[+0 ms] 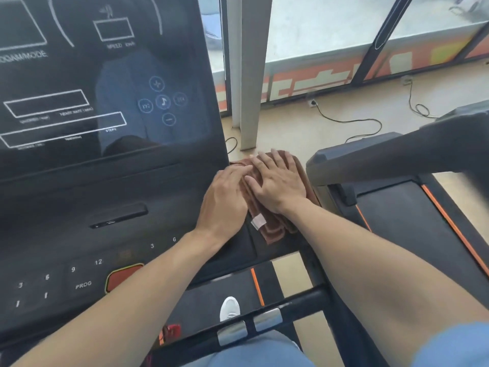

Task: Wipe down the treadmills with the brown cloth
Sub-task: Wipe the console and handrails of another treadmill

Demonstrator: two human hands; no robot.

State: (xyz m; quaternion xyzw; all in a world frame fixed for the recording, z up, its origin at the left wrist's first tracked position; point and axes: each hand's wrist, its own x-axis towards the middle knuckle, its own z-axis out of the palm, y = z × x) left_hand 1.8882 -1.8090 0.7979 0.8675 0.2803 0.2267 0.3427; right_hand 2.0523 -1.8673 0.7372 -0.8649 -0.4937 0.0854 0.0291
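Note:
A folded brown cloth [275, 229] with a white label lies on the right end of the black treadmill console [79, 207]. My right hand [275, 181] lies flat on top of the cloth, fingers straight and pointing away. My left hand [225, 197] rests beside it on the cloth's left edge, fingers extended and touching the fabric. The console's dark screen [105, 75] rises to the left, showing white outlines and round icons.
A second treadmill [412, 207] with orange stripes stands to the right, its blurred handle above. The handrail bar with metal sensor plates [248, 327] crosses below. A grey pillar [248, 75], windows and floor cables lie ahead. A white shoe [229, 308] stands on the belt.

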